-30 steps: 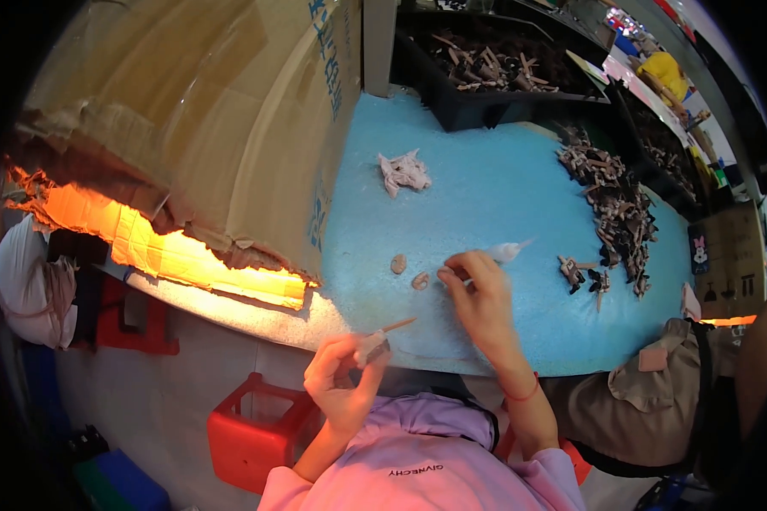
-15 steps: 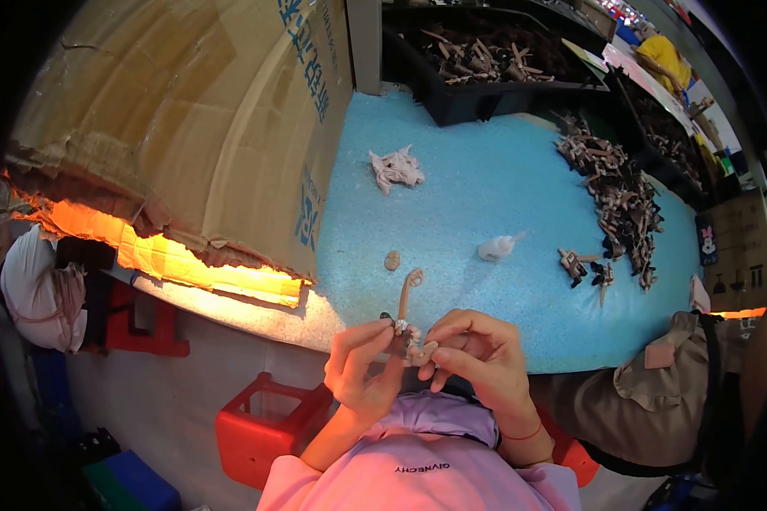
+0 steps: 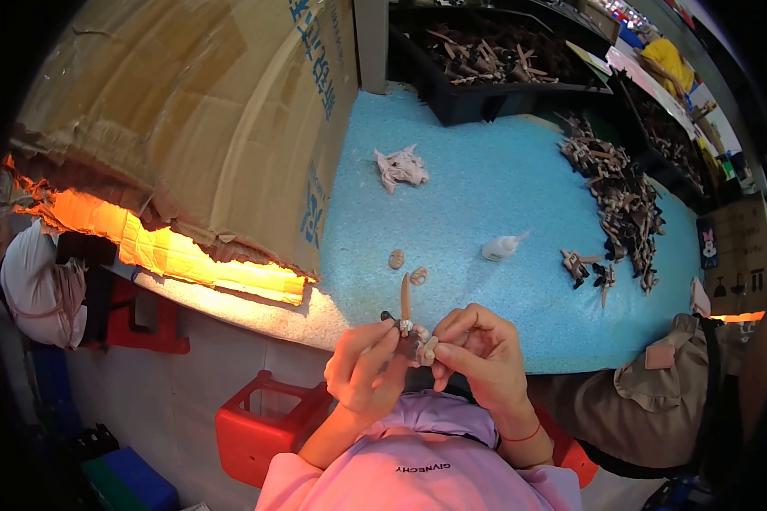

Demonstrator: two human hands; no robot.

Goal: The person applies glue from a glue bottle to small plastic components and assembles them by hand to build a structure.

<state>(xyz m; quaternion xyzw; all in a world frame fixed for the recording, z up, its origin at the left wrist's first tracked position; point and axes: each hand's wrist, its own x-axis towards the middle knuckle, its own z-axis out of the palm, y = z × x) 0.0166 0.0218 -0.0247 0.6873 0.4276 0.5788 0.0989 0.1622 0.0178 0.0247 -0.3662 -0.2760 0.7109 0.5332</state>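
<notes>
Close to the table's front edge, my left hand (image 3: 365, 368) is closed around a small figurine (image 3: 416, 334) in dark, grey and pale tones. A brown blade-shaped part (image 3: 406, 296) points up from it, away from me. The thumb and fingers of my right hand (image 3: 484, 358) pinch a small beige piece (image 3: 429, 347) against the figurine's right side; whether the two are joined I cannot tell. Just beyond lie two small tan oval pieces, one (image 3: 396, 259) farther off and one (image 3: 418, 276) by the blade's tip. A white squeeze bottle (image 3: 500, 247) rests on its side to the right.
A crumpled pale cloth (image 3: 401, 168) lies on the blue tabletop (image 3: 460, 192). Similar figurines are heaped (image 3: 622, 200) at the right. Black bins (image 3: 486, 104) stand at the back. A large cardboard box (image 3: 204, 128) borders the left; a person's sleeve (image 3: 47, 285) shows below it.
The figurine has tilted and turned slightly in my hands, so its blade now shows left of the nearer oval piece. My right hand has shifted a little. The table things stay put.
</notes>
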